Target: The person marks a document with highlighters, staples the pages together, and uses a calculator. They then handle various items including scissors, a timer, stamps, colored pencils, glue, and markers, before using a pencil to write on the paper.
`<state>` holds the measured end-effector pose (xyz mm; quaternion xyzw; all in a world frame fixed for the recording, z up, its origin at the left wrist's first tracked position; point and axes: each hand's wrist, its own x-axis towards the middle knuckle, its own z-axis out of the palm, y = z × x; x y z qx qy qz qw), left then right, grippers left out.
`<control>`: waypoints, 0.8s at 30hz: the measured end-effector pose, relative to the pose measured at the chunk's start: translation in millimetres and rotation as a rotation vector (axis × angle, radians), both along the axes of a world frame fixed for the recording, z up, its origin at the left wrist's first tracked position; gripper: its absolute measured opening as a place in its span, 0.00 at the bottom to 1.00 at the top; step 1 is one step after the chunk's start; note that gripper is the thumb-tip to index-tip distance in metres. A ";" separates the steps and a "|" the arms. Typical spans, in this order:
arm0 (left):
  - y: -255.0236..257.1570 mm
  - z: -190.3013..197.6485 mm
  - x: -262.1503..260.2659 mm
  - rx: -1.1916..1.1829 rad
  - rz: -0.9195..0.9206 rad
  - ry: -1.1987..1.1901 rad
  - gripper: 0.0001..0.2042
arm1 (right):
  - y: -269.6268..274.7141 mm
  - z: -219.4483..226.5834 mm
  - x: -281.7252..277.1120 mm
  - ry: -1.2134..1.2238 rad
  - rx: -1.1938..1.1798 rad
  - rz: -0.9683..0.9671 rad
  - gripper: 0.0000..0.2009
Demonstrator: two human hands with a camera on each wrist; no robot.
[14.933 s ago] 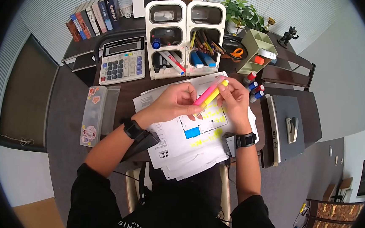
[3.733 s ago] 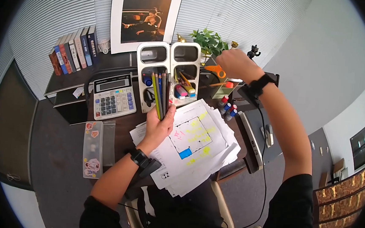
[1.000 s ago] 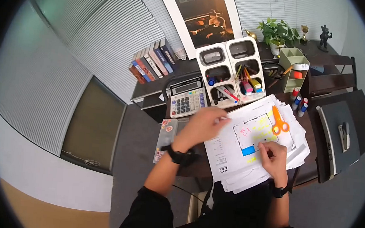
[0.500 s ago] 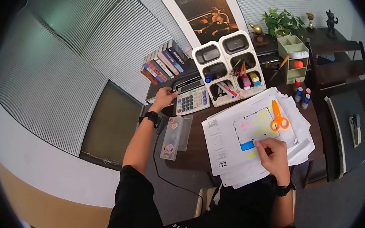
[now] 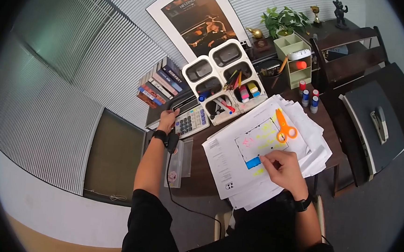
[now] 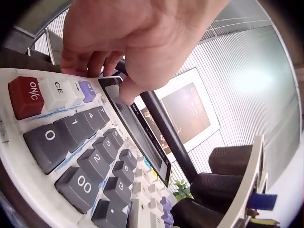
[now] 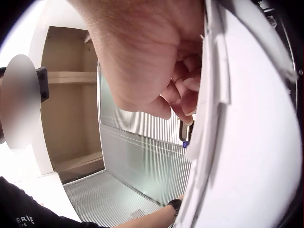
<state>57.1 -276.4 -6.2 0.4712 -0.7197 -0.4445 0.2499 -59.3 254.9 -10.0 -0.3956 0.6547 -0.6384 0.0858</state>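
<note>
Blinds (image 5: pixel 137 42) are covering the wall in the head view, and a poster (image 5: pixel 202 20) is leaning behind the desk (image 5: pixel 198 172). Near the desk's far edge an organizer (image 5: pixel 219 73) is holding pens, with the calculator (image 5: pixel 193 121) lying just to its left, towards the desk's left edge. The left hand (image 5: pixel 167 120) is gripping the calculator at its far left corner. Papers (image 5: pixel 227 165) are spreading towards the desk's near edge, and orange scissors (image 5: pixel 285 130) are lying on them towards their far right corner. The right hand (image 5: pixel 285 171) is hovering or resting over the papers beside a blue patch (image 5: pixel 253 163), its thumb and index fingertips close together; whether they are touching is hard to tell. A clear case (image 5: pixel 173 166) is lying nearer than the calculator.

From the left wrist, the thumb is lying over the corner of the calculator's display, while the other fingers are bending down past its edge, apart from the thumb. Their tips are partly hidden.

From the right wrist, the fingers are curling loosely beside the papers' edge, bunching together with no object showing between them.
</note>
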 end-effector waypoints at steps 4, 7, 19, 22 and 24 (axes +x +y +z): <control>6.0 7.9 1.4 -0.008 -0.001 -0.046 0.14 | -0.4 -1.3 -1.4 0.039 0.005 -0.023 0.08; 10.3 16.5 1.6 0.042 -0.043 -0.139 0.14 | 1.0 -0.2 -0.9 0.046 -0.029 -0.007 0.08; 126.8 95.0 -15.3 -0.869 -0.046 0.520 0.08 | 9.1 -14.5 5.8 0.138 -0.254 -0.259 0.04; 251.6 102.5 -39.8 -0.984 -0.346 0.742 0.05 | 50.9 -6.8 -15.3 0.378 -0.301 -0.651 0.03; 294.7 95.9 -39.3 -1.353 -0.610 0.556 0.13 | 92.0 8.8 -46.7 0.355 -0.290 -0.896 0.03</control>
